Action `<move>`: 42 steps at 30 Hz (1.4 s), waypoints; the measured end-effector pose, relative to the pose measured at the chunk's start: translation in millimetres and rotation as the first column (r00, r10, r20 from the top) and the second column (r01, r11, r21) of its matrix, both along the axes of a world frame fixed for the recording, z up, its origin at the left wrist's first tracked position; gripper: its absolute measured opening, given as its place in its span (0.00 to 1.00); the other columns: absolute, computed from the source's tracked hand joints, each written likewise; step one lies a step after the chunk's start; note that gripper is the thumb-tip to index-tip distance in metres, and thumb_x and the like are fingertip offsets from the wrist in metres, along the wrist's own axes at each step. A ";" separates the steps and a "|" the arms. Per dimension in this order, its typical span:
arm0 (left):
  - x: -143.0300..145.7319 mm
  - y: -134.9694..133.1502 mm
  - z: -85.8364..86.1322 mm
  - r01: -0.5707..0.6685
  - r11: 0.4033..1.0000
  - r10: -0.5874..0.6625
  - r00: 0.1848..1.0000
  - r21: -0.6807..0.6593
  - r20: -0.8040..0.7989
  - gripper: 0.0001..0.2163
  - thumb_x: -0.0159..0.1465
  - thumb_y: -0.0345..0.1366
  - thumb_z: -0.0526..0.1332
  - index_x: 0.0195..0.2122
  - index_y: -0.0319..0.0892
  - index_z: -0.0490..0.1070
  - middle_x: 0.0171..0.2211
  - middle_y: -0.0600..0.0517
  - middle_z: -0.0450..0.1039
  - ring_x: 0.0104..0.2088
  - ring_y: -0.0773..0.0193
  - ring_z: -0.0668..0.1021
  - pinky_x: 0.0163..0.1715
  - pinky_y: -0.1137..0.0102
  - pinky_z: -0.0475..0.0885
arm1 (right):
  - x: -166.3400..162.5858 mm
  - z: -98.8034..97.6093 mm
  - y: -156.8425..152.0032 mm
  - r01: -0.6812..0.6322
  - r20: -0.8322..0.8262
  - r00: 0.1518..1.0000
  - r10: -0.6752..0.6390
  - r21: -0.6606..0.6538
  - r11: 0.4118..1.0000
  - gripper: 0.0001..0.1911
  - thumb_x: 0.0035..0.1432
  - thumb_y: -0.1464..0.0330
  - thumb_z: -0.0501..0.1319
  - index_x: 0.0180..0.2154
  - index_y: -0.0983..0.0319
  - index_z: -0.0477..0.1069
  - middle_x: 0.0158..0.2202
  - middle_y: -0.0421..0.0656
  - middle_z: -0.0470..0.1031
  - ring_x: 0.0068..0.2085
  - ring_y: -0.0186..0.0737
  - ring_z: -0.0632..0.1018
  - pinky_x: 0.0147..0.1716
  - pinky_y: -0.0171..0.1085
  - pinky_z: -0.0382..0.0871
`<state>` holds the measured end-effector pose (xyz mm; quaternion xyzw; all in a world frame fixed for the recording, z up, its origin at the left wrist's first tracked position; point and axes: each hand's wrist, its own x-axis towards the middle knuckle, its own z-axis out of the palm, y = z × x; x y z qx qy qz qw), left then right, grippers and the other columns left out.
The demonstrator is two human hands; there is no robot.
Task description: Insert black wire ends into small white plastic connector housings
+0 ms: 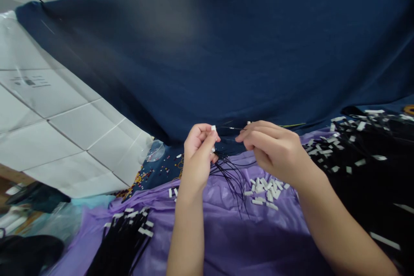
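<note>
The grip of the left hand (201, 151) is closed on one white piece (213, 128), pinched between thumb and fingers. The grip of the right hand (274, 142) is closed on one thin tool (231, 128). The white piece lies to the left of the right grip and stands nearly upright; the tool is nearly level, so their long axes cross. The left hand is the nearer, as it holds the piece. Between piece and tool tip I see a narrow gap. Several black cords (228, 171), too tangled to count, hang under the left hand.

Nearest to the viewer, at lower left, is one black bundle (111, 246) with white ends, on the purple cloth (258, 237). Farther is one pile of loose white pieces (270, 189), overlapping, perhaps twenty. To the right lies one large black heap (362, 198), with many white pieces. Beyond, at left, are scattered beads (139, 179), uncountable, and one clear cup (155, 152). Farthest hangs one blue cloth (226, 51).
</note>
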<state>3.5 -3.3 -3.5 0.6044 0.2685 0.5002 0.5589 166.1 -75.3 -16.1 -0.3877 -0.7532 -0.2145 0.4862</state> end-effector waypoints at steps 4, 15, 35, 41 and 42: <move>1.2 -1.5 -2.4 0.050 0.999 -0.050 0.998 0.009 -0.050 0.10 0.62 0.42 0.65 0.36 0.42 0.68 0.29 0.57 0.68 0.17 0.78 0.61 0.14 0.81 0.59 | -3.4 -1.3 -0.9 -0.010 0.008 1.000 0.011 -0.078 0.997 0.14 0.52 0.87 0.50 0.28 0.63 0.63 0.33 0.47 0.76 0.37 0.42 0.76 0.39 0.41 0.71; 0.8 -7.2 0.3 0.096 0.995 -0.095 0.992 0.007 -0.083 0.08 0.62 0.41 0.65 0.37 0.43 0.70 0.29 0.55 0.68 0.18 0.76 0.61 0.14 0.80 0.58 | -6.8 -0.3 0.4 0.054 0.027 0.998 -0.050 -0.182 0.982 0.15 0.52 0.85 0.47 0.28 0.63 0.66 0.27 0.43 0.70 0.32 0.38 0.71 0.39 0.40 0.67; -0.1 -7.9 0.4 0.093 0.995 -0.087 0.990 0.044 -0.115 0.07 0.62 0.41 0.65 0.37 0.45 0.72 0.31 0.54 0.68 0.20 0.75 0.63 0.15 0.80 0.57 | -4.5 1.4 -1.7 0.011 0.001 1.000 -0.011 -0.169 0.986 0.15 0.53 0.85 0.48 0.30 0.64 0.67 0.28 0.43 0.69 0.32 0.37 0.70 0.36 0.38 0.66; -0.2 -9.3 1.5 0.123 0.992 -0.118 0.983 0.024 -0.140 0.08 0.61 0.41 0.66 0.36 0.44 0.73 0.32 0.53 0.69 0.19 0.76 0.60 0.15 0.79 0.54 | -3.0 1.5 -4.1 -0.027 -0.025 0.999 0.023 -0.179 0.983 0.14 0.53 0.85 0.49 0.29 0.63 0.65 0.28 0.42 0.68 0.31 0.36 0.69 0.33 0.36 0.64; -0.3 -9.2 1.6 0.123 0.992 -0.119 0.983 0.026 -0.142 0.08 0.61 0.41 0.66 0.36 0.44 0.73 0.31 0.53 0.69 0.19 0.76 0.59 0.15 0.79 0.54 | -3.4 1.3 -4.3 -0.027 -0.024 0.999 0.022 -0.184 0.983 0.14 0.54 0.85 0.49 0.29 0.63 0.65 0.28 0.41 0.68 0.31 0.36 0.69 0.33 0.36 0.65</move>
